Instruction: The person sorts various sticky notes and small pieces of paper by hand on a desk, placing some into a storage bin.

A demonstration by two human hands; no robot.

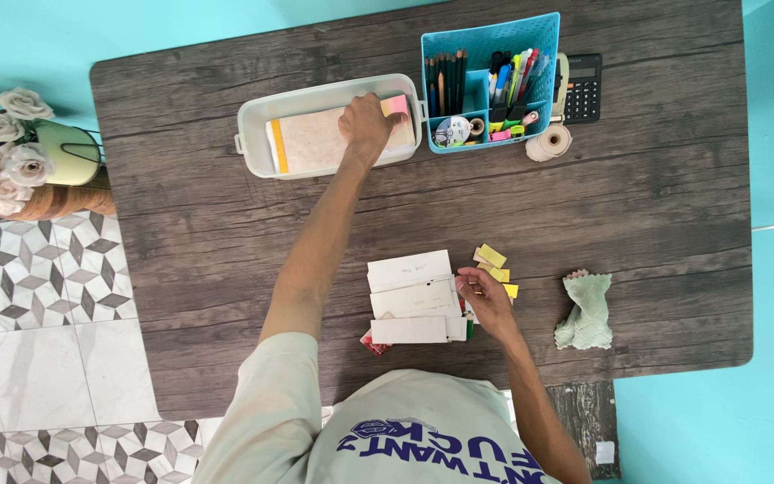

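Head view, looking straight down on a dark grey wood-grain table (226,197).

Left hand (366,123): arm stretched forward into a pale rectangular plastic tray (253,125) at the far side of the table. Fingers curled down, fingertips touching a small pink sticky-note pad (396,105) that lies in the tray's right corner on a beige sheet with a yellow edge (306,143). Whether the pad is gripped cannot be told.

Right hand (485,300): near the table's front edge, fingers loosely bent, resting at the right edge of a stack of white paper cards (409,291). Small yellow sticky notes (493,260) lie just beside the fingers.

Just right of the tray: blue plastic organiser basket (485,45) with pencils and pens. Beside it, a black calculator (582,87) and a roll of twine (548,143). Crumpled pale green cloth (587,312) lies right of the right hand, apart from it.
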